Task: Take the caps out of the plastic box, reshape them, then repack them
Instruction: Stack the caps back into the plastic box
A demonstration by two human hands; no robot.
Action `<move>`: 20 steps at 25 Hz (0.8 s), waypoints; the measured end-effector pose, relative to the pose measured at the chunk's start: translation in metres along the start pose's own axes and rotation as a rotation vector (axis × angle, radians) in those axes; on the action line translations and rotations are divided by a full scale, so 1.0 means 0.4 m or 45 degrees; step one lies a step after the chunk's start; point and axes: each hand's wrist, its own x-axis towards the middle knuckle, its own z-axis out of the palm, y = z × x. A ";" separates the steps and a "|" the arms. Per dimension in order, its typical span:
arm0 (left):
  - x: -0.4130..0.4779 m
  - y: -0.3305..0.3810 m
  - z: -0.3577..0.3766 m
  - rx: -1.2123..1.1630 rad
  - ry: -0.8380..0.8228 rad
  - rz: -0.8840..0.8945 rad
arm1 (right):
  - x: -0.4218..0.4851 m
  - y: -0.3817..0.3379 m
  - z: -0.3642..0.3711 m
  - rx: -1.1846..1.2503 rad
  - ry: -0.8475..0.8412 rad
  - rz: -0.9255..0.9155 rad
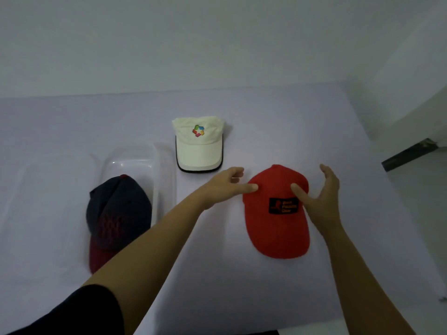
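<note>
A red cap (273, 228) with a black patch lies on the white table, brim toward me. My left hand (223, 184) is spread at the crown's left side, thumb tip touching it. My right hand (319, 199) is open at the crown's right side, thumb resting on top near the patch. Neither hand grips the cap. A cream cap (199, 145) with a coloured logo lies farther back, brim toward me. A dark navy cap (118, 213) with a maroon brim sits in the clear plastic box (167, 170) at the left.
The white table (314, 131) ends at the right, with floor and a dark strip (411, 153) beyond. A white wall stands behind. A clear lid-like sheet (41, 189) lies left of the box.
</note>
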 end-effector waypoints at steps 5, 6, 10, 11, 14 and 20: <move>0.102 -0.010 0.098 -0.112 -0.168 -0.105 | 0.089 0.112 -0.056 0.213 -0.734 0.245; 0.115 -0.010 0.107 -0.132 -0.172 -0.128 | 0.098 0.127 -0.052 0.227 -0.798 0.239; 0.147 -0.007 0.113 -0.200 -0.139 -0.179 | 0.134 0.156 -0.036 0.273 -0.935 0.265; 0.152 -0.007 0.112 -0.212 -0.148 -0.183 | 0.142 0.158 -0.034 0.259 -0.978 0.271; 0.159 -0.008 0.107 -0.235 -0.214 -0.162 | 0.147 0.156 -0.029 0.200 -1.068 0.284; 0.114 0.000 0.055 -0.220 -0.555 -0.327 | 0.083 0.091 -0.044 0.312 -1.015 0.207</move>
